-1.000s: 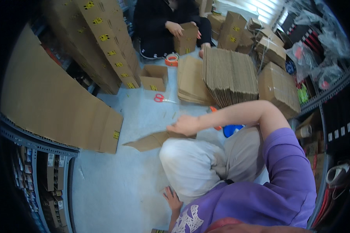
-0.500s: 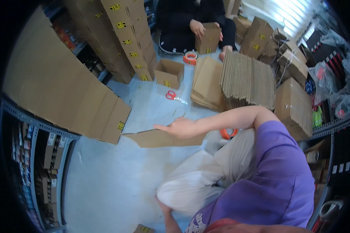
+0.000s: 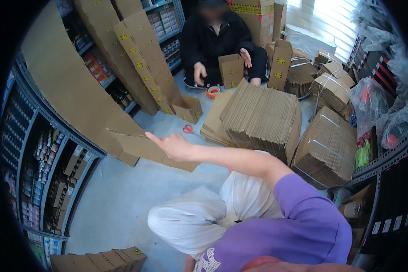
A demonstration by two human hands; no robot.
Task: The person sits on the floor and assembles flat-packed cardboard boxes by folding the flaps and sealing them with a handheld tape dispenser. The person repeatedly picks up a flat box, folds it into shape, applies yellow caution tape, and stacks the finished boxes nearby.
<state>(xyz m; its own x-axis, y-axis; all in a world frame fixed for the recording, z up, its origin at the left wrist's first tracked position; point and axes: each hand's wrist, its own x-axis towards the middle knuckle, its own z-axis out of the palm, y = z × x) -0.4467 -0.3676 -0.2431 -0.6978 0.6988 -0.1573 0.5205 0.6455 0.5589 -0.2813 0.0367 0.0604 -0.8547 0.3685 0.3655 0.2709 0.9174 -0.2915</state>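
My right hand (image 3: 176, 147) reaches left across my lap, index finger stretched along the upper edge of a flattened cardboard carton (image 3: 143, 148). The other fingers are curled at the carton's edge and seem to grip it; the thumb is hidden. The carton is tilted up off the floor, beside the lower end of a long cardboard sheet (image 3: 77, 86). Of my left arm only a bit of forearm shows at the lower edge, below my knee; the left hand is out of sight.
Stacked flat cartons (image 3: 260, 115) lie ahead, with red scissors (image 3: 188, 129) and orange tape (image 3: 212, 92) nearby. A co-worker (image 3: 217, 45) sits behind an open box (image 3: 231, 70). Tall box stacks (image 3: 145, 59) and shelving (image 3: 50, 158) stand left; strapped cartons (image 3: 326, 147) stand right.
The view has shifted. My right hand and the carton have moved left, and the carton's left end is raised. The co-worker's hands have come off the box. My left hand has left the view.
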